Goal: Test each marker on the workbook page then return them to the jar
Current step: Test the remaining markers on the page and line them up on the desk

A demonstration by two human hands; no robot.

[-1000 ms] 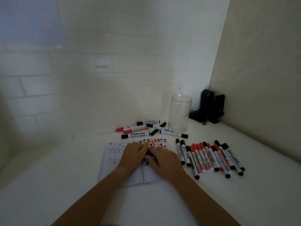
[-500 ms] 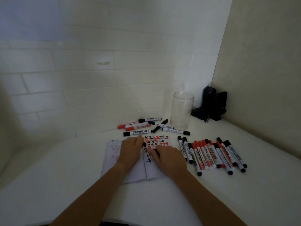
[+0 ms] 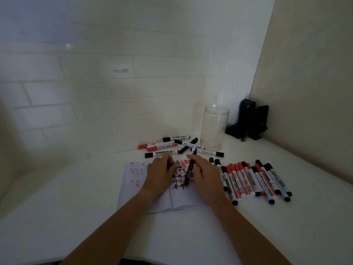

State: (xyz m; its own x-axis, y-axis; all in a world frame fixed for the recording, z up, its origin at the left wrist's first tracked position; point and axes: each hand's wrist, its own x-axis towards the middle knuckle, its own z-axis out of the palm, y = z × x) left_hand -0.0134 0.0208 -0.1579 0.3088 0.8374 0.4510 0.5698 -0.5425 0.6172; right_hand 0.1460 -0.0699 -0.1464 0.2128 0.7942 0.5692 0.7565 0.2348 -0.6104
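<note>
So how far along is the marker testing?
Done: red and black test marks fill the workbook page. In hand: right hand holds a black marker; left hand grips something dark, perhaps its cap. Left: the jar looks empty.

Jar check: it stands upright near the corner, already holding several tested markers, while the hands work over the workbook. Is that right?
Not quite. The head view shows the jar upright near the corner but with no markers in it; they lie loose on the table. The hands, left and right, do work over the workbook.
</note>
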